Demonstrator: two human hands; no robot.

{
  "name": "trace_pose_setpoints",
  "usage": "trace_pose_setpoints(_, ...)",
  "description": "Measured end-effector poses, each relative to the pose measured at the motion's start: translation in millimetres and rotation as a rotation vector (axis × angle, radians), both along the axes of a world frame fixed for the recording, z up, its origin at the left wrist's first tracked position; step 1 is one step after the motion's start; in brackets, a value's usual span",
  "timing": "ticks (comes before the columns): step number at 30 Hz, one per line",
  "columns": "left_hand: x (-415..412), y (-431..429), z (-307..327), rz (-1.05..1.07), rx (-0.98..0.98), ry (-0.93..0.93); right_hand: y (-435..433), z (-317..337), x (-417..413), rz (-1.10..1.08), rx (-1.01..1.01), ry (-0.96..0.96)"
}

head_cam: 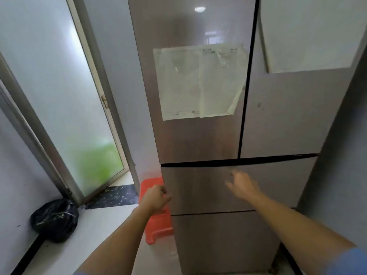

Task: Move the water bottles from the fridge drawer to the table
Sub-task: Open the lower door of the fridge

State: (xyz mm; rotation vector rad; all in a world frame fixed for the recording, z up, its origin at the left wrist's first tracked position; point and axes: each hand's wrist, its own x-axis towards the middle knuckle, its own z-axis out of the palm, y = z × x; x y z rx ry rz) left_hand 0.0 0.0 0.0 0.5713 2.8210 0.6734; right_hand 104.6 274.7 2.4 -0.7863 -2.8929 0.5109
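Head view. Fridge [198, 139], glossy brown panels, top and right side cut off. Upper drawer [200, 195] closed, any water bottles hidden behind its flat front. Left hand [155, 198], blurred, fingers curled at the drawer's left edge; whether it grips cannot be told. Right hand [243, 185], fingers loosely spread before the drawer front, holding nothing. Two curling paper sheets [200, 82] on the door. Red plastic stool [156, 229], partly hidden.
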Motion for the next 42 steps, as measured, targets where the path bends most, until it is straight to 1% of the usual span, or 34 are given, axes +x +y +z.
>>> trace_pose_setpoints(2,-24,0,-11,0.034,0.107,-0.048,-6,-12,-21,-0.121,-0.145,0.052)
trace_pose_setpoints(4,-45,3,-18,0.069,0.217,-0.084,-16,-20,-34,-0.241,-0.324,0.154)
trace_pose_setpoints(7,-83,13,-42,0.108,0.357,-0.133,-23,-24,-57,-0.503,-0.595,0.381)
trace_pose_setpoints(9,-101,21,-56,0.121,0.464,-0.211,-18,-28,-72,-0.64,-0.795,0.5)
trace_pose_setpoints(11,-105,28,-57,0.112,0.521,-0.262,-13,-31,-83,-0.739,-0.975,0.573)
trace_pose_setpoints(12,-106,31,-57,0.103,0.537,-0.279,-11,-33,-88,-0.778,-1.034,0.583)
trace_pose_setpoints(14,-110,34,-59,0.102,0.564,-0.302,-4,-42,-100,-0.817,-1.08,0.608)
trace_pose_setpoints(18,-118,40,-70,0.118,0.577,-0.289,-4,-45,-112,-0.837,-1.078,0.556)
trace_pose_setpoints(23,-113,40,-71,0.087,0.562,-0.179,-4,-54,-109,-0.832,-1.051,0.539)
trace_pose_setpoints(27,-76,27,-74,0.076,0.591,-0.072,-8,-58,-96,-0.85,-0.965,0.559)
trace_pose_setpoints(30,-39,13,-85,0.067,0.612,-0.105,-11,-60,-69,-0.815,-0.947,0.546)
trace_pose_setpoints(33,-6,-4,-83,0.012,0.595,-0.093,-20,-50,-31,-0.701,-0.916,0.501)
trace_pose_setpoints(36,21,-22,-80,-0.109,0.492,-0.09,-27,-47,2,-0.609,-0.777,0.459)
trace_pose_setpoints(39,50,-37,-76,-0.214,0.344,-0.082,-40,-37,35,-0.506,-0.524,0.402)
trace_pose_setpoints(40,62,-40,-74,-0.241,0.307,-0.071,-43,-33,46,-0.449,-0.474,0.383)
trace_pose_setpoints(42,91,-44,-69,-0.296,0.26,-0.059,-55,-30,69,-0.352,-0.448,0.339)
